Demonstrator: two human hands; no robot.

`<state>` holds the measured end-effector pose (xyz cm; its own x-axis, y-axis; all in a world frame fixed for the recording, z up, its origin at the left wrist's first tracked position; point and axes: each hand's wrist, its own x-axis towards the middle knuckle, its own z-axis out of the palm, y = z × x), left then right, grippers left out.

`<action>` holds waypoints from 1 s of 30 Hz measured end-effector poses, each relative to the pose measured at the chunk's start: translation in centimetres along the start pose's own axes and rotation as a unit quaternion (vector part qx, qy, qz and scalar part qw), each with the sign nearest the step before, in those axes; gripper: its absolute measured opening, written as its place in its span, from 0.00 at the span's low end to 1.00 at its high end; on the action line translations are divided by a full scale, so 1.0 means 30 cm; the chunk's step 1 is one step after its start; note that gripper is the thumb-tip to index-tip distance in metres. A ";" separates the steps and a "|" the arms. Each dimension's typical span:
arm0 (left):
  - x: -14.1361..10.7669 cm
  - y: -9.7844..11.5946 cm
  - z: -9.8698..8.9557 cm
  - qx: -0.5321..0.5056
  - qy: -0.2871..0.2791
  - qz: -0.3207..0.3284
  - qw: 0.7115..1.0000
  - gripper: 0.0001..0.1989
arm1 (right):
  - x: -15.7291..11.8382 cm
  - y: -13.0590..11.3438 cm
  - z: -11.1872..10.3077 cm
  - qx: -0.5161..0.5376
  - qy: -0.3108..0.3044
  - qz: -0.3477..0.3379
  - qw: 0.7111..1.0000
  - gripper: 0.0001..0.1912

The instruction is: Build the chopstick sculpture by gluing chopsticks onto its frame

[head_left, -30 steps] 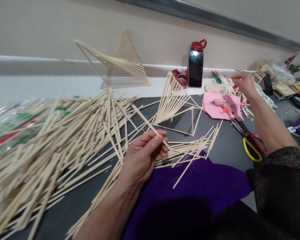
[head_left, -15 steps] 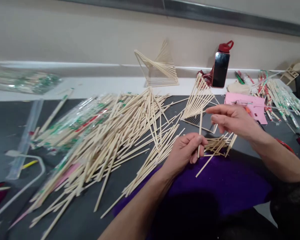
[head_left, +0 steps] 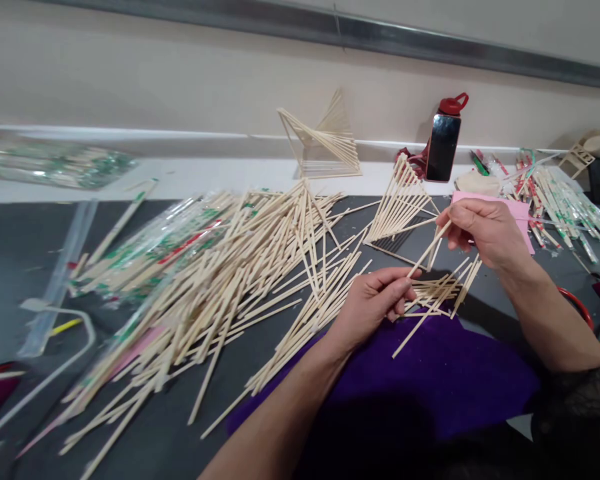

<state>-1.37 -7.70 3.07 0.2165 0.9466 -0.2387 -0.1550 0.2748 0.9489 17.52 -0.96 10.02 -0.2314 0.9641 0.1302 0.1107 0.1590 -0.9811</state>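
Between my hands a pale wooden stick [head_left: 429,251] slants up to the right. My left hand [head_left: 373,303] is closed on its lower end. The upper end is pinched by the thumb and fingers of my right hand [head_left: 475,227]. Just behind stands a fan-shaped stick structure [head_left: 397,203] on the dark table [head_left: 260,400]. Short sticks [head_left: 437,293] lie crossed beneath my hands, beside a purple cloth [head_left: 460,373]. A large heap of loose sticks [head_left: 220,280] spreads to the left of my left hand.
Another stick structure [head_left: 325,143] stands on the white ledge [head_left: 180,177]. Near it, a phone [head_left: 443,148] leans against a red-capped bottle [head_left: 453,104]. Pink paper [head_left: 520,227] and wrapped sticks [head_left: 563,200] lie right; more wrapped sticks [head_left: 55,163] lie far left.
My right hand has closed from open fingers onto the upper end of the stick. The stick has tilted from nearly upright to slanting right.
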 end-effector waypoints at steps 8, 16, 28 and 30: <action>0.005 0.013 -0.014 0.000 0.070 0.002 0.998 0.13 | 0.008 0.017 -0.026 0.049 0.007 0.023 0.998 0.17; 0.014 0.005 -0.021 -0.092 -0.004 -0.003 0.996 0.13 | 0.023 0.020 -0.045 0.050 0.007 0.048 0.998 0.16; 0.013 0.000 -0.014 -0.077 0.003 -0.002 0.997 0.12 | 0.025 0.028 -0.077 0.047 0.058 0.021 0.997 0.12; 0.016 -0.002 -0.013 -0.077 0.004 -0.002 0.997 0.13 | 0.025 0.025 -0.090 0.053 0.047 0.029 0.997 0.13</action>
<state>-1.63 -7.22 2.82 0.2104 0.9464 -0.2451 -0.3005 0.3012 0.9050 20.02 0.47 9.77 -0.1351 0.9875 0.0806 0.0174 0.0837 -0.9963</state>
